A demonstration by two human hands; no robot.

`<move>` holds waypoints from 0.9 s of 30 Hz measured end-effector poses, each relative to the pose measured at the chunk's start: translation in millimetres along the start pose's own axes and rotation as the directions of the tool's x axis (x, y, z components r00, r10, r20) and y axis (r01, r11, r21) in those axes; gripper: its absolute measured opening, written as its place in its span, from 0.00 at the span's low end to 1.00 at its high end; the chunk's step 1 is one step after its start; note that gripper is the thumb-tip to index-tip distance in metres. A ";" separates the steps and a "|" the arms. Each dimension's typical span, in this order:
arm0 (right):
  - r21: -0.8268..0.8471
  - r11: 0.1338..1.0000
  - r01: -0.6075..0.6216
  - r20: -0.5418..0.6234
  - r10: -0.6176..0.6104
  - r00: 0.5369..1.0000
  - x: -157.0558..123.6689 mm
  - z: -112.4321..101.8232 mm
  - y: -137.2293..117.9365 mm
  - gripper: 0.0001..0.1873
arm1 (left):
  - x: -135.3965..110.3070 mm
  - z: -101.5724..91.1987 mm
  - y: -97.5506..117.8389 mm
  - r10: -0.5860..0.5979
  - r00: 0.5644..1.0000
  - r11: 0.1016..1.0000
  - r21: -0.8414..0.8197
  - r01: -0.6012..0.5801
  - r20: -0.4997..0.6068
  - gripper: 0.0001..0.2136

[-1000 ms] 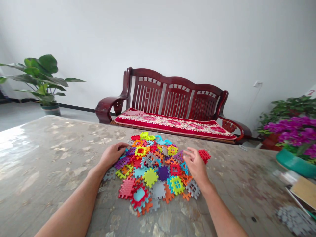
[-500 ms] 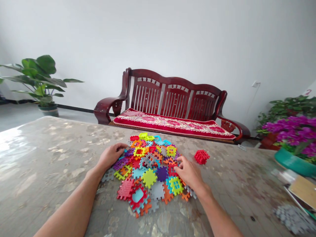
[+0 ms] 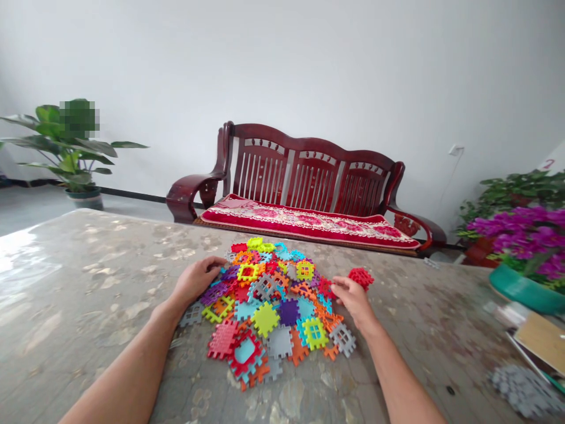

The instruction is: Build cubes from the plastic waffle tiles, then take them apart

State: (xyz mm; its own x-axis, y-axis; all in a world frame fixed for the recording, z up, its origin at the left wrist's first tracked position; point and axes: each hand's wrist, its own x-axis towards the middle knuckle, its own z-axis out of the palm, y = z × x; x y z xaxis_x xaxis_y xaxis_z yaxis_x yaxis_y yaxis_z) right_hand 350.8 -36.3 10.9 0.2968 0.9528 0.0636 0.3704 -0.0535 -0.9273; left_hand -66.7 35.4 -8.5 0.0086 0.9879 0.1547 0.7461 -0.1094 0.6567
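Observation:
A heap of colourful interlocking plastic tiles [image 3: 265, 318] with notched edges lies spread on the table; some are solid, others have window-like cutouts. My left hand [image 3: 198, 281] rests at the heap's left edge, fingers loosely stretched over the rim near purple tiles [image 3: 215, 292], gripping nothing that shows. At the right side, my right hand [image 3: 353, 299] pinches a red tile [image 3: 325, 287] between thumb and fingers; the hand partly covers it. Just behind that hand sits a red cluster of tiles [image 3: 362, 277].
Grey tiles [image 3: 525, 388] lie at the right, near a tan board [image 3: 542, 338] and a teal pot of purple flowers [image 3: 521, 288]. A wooden bench [image 3: 304, 176] with a red cushion stands beyond the patterned table [image 3: 110, 277]. A potted plant [image 3: 75, 153] is at left.
My right hand has moved right and slightly away from me, carrying the red tile off its spot, where a light blue tile now shows. My left hand has stayed put.

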 end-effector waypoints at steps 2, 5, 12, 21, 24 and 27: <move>0.008 1.000 -0.019 0.078 0.019 0.997 -1.4 -2.0 -0.4 0.28 | 0.0 0.1 -0.3 0.006 1.000 1.000 0.005 -0.006 0.000 0.16; 0.010 0.999 -0.045 0.194 0.042 0.980 -2.5 -3.9 -1.8 0.36 | 0.2 0.3 -0.8 0.022 1.000 1.000 0.008 -0.022 -0.001 0.17; -0.179 0.982 0.053 0.191 -0.018 0.981 0.6 -1.2 0.4 0.35 | 1.1 0.3 -2.5 0.015 1.000 1.000 -0.001 -0.015 0.005 0.17; -0.573 0.785 0.234 -0.266 -0.448 0.853 5.4 -33.2 -15.3 0.28 | 2.9 1.3 -5.7 0.014 1.000 1.000 0.010 -0.013 -0.003 0.18; -0.641 0.764 0.077 -0.385 -0.406 0.829 8.3 -47.1 -9.3 0.30 | 2.5 1.1 -4.3 0.019 1.000 1.000 0.006 -0.019 -0.004 0.18; -0.676 0.737 -0.024 -0.417 -0.355 0.837 9.3 -53.9 -3.0 0.31 | 2.3 1.0 -3.8 0.023 1.000 1.000 0.007 -0.023 -0.009 0.17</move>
State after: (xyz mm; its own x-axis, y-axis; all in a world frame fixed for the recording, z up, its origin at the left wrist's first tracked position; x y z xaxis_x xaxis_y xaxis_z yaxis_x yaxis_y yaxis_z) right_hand 399.9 -43.4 34.1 0.4837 0.6919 0.5361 0.8606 -0.2642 -0.4355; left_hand -68.8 38.2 -11.3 0.0195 0.9841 0.1768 0.7502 -0.1312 0.6480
